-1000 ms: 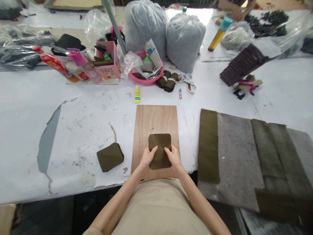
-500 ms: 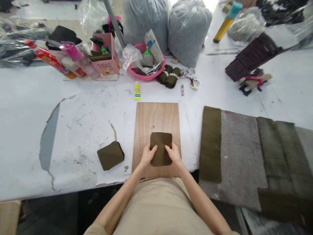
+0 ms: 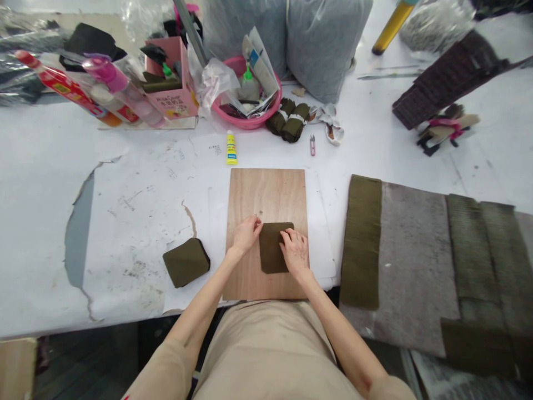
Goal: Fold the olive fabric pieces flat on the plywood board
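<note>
A dark olive fabric piece (image 3: 271,253) with rounded corners lies flat on a wooden board (image 3: 266,191) in front of me. My left hand (image 3: 246,234) is at its upper left corner, thumb and fingertips pinched together on the edge. My right hand (image 3: 296,253) rests over the right side of the piece, its fingers a little bent and apart on the cloth. Left of the board sits a small stack of similar olive pieces (image 3: 186,263).
Beyond the board are a yellow glue tube (image 3: 231,149), pink thread snips (image 3: 312,145), rolled olive bundles (image 3: 295,123) and a pink basin (image 3: 250,121) of supplies. Bottles and a pink box (image 3: 177,100) stand at the back left. Olive strips on a grey sheet (image 3: 416,250) lie to the right.
The fabric piece, held by both hands before, now lies flat on the board. My left hand has moved up to its corner; my right hand has turned palm down over its right side.
</note>
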Available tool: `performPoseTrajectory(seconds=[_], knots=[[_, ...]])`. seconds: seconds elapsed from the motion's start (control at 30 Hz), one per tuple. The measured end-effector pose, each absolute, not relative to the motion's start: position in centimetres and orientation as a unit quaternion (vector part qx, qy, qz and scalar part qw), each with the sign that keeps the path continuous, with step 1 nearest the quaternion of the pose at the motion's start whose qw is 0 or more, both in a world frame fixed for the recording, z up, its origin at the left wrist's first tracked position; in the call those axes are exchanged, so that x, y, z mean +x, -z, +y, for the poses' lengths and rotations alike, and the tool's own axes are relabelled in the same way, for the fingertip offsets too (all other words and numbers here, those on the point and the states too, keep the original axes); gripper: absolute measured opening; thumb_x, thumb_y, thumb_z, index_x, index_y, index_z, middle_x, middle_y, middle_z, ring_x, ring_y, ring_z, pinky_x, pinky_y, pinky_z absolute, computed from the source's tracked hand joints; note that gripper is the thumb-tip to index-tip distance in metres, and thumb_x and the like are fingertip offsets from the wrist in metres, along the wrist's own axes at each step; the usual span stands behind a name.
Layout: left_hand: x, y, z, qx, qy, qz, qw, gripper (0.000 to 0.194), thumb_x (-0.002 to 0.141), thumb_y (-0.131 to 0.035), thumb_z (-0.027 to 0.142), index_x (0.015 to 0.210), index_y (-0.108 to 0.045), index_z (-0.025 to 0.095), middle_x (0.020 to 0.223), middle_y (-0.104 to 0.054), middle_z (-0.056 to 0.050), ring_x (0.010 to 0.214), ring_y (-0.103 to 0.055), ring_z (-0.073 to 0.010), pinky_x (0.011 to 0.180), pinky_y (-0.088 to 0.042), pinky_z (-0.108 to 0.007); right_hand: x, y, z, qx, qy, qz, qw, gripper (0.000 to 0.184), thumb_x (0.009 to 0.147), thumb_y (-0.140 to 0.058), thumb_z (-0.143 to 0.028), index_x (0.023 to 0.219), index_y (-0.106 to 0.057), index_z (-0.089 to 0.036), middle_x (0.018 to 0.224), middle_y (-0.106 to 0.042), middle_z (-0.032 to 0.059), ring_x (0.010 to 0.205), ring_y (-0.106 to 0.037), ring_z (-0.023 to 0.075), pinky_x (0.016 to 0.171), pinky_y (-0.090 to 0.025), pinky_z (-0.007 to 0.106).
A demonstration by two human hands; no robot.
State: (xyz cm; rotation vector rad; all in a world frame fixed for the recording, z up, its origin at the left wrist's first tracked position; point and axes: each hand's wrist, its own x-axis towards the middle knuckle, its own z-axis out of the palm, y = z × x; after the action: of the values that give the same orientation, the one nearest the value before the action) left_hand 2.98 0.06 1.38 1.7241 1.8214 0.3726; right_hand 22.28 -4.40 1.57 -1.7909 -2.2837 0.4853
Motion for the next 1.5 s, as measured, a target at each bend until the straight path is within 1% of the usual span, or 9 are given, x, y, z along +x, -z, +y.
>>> performPoseTrajectory(seconds=[0.1,0.2,0.4,0.53,0.73,1.2,1.33,1.4,1.5], knots=[[3.1,-1.1,2.9,0.682,-0.060,0.662,0.305,0.015,0.087,-0.051,0.030,0.088,-0.061,0.019,0.089,-0.067,-0.005,0.077,-0.060,-0.0158,0.067,-0.041,-0.025,22.6,-0.8,-4.8,-0.605,-0.161,-0.774,0.097,0.034,0.086,-0.052,-0.014,0.120,-0.055,-0.018,0.120,-0.057,0.0126,0.112,-0.048,0.0245,0.094,-0.036,0.042],[2.9,-1.0,4.7,0.686,-0.007,0.655,0.317,0.013,0.081,-0.057,0.031,0.081,-0.063,0.019,0.080,-0.067,-0.005,0.073,-0.061,-0.0174,0.064,-0.040,-0.025,22.8,-0.5,-5.1,-0.609,-0.156,-0.771,0.102,0.035,0.087,-0.050,-0.013,0.122,-0.054,-0.017,0.120,-0.057,0.0130,0.114,-0.048,0.0244,0.096,-0.035,0.042],[2.7,-1.0,6.0,0.684,0.038,0.651,0.328,0.015,0.077,-0.061,0.033,0.078,-0.065,0.018,0.077,-0.068,-0.005,0.071,-0.061,-0.0184,0.061,-0.039,-0.025,22.4,-0.4,-4.5,-0.575,-0.156,-0.797,0.103,0.046,0.090,-0.047,-0.022,0.135,-0.042,-0.013,0.139,-0.046,0.0130,0.133,-0.033,0.0245,0.108,-0.024,0.045],[2.8,-1.1,6.2,0.682,0.053,0.651,0.330,0.016,0.077,-0.061,0.034,0.080,-0.066,0.019,0.079,-0.068,-0.005,0.074,-0.061,-0.0179,0.063,-0.040,-0.025,22.2,0.2,-4.8,-0.556,-0.157,-0.811,0.093,0.051,0.092,-0.045,-0.026,0.140,-0.035,-0.012,0.144,-0.039,0.0124,0.136,-0.029,0.0242,0.112,-0.019,0.048],[2.9,-1.1,6.3,0.676,0.060,0.654,0.333,0.016,0.077,-0.061,0.034,0.080,-0.065,0.019,0.080,-0.069,-0.005,0.074,-0.062,-0.0181,0.065,-0.041,-0.025,20.8,0.1,-5.0,-0.532,-0.168,-0.825,0.092,0.050,0.092,-0.046,-0.028,0.140,-0.037,-0.014,0.146,-0.037,0.0097,0.137,-0.027,0.0232,0.113,-0.018,0.047],[2.5,-1.0,5.7,0.674,0.004,0.653,0.346,0.013,0.079,-0.060,0.031,0.078,-0.064,0.018,0.075,-0.067,-0.003,0.069,-0.061,-0.0162,0.063,-0.041,-0.025,21.4,0.3,-6.2,-0.546,-0.168,-0.816,0.088,0.058,0.091,-0.049,-0.030,0.143,-0.030,-0.011,0.147,-0.033,0.0135,0.139,-0.024,0.0237,0.113,-0.020,0.048],[3.0,-1.5,2.5,0.676,-0.082,0.667,0.301,0.014,0.086,-0.050,0.025,0.094,-0.060,0.018,0.091,-0.065,-0.005,0.083,-0.060,-0.0162,0.073,-0.044,-0.026,21.8,-0.1,-6.5,-0.546,-0.174,-0.814,0.092,0.058,0.090,-0.050,-0.027,0.142,-0.031,-0.011,0.147,-0.034,0.0142,0.139,-0.024,0.0248,0.112,-0.022,0.048],[3.6,-1.6,-0.2,0.696,-0.130,0.658,0.255,0.013,0.087,-0.049,0.022,0.095,-0.059,0.018,0.095,-0.062,-0.007,0.093,-0.057,-0.0191,0.081,-0.044,-0.030,21.7,-0.3,-6.8,-0.552,-0.176,-0.809,0.098,0.055,0.091,-0.048,-0.026,0.142,-0.032,-0.012,0.147,-0.034,0.0131,0.139,-0.023,0.0251,0.112,-0.021,0.049],[4.4,-1.5,-3.6,0.726,-0.152,0.626,0.241,0.015,0.087,-0.048,0.020,0.099,-0.058,0.018,0.101,-0.059,-0.008,0.099,-0.054,-0.0202,0.088,-0.043,-0.033,21.4,-0.2,-7.5,-0.528,-0.189,-0.821,0.105,0.052,0.092,-0.046,-0.025,0.141,-0.034,-0.014,0.147,-0.035,0.0109,0.139,-0.023,0.0242,0.113,-0.021,0.049]])
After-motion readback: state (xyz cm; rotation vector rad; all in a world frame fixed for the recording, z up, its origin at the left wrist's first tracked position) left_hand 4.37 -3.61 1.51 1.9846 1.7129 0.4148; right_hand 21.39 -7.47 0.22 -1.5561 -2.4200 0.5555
